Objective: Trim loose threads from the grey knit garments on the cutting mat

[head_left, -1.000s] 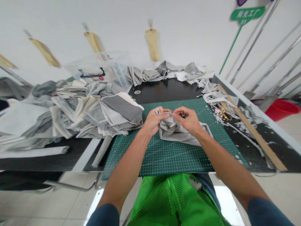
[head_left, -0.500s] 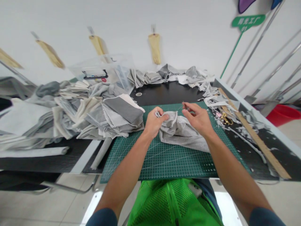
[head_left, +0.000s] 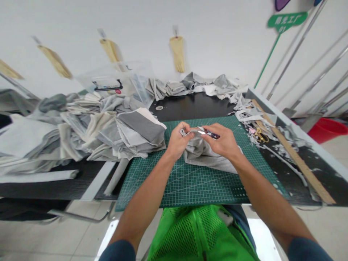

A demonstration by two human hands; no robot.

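Note:
My left hand [head_left: 177, 142] pinches the gathered edge of a light grey cloth [head_left: 202, 156]. Small thread snips [head_left: 212, 134] are gripped in my right hand [head_left: 225, 140], with their two blades apart and pointing left at the cloth's edge close to my left fingertips. Whether the blades touch the cloth, I cannot tell. The rest of the cloth lies crumpled on a green cutting mat [head_left: 174, 186], partly covered by my right hand and forearm.
Piles of folded grey and white cloth [head_left: 141, 127] fill the left, before a clear plastic box [head_left: 108, 78]. More cloth [head_left: 176, 88] lines the back. On the right lie gold-handled scissors [head_left: 261, 136], scraps and a wooden ruler [head_left: 293, 152]. A red bucket [head_left: 328, 129] stands beyond.
My right hand has moved slightly left and turned, so the thread snips now show, pointing at the cloth's edge. My left hand keeps its pinch on the cloth.

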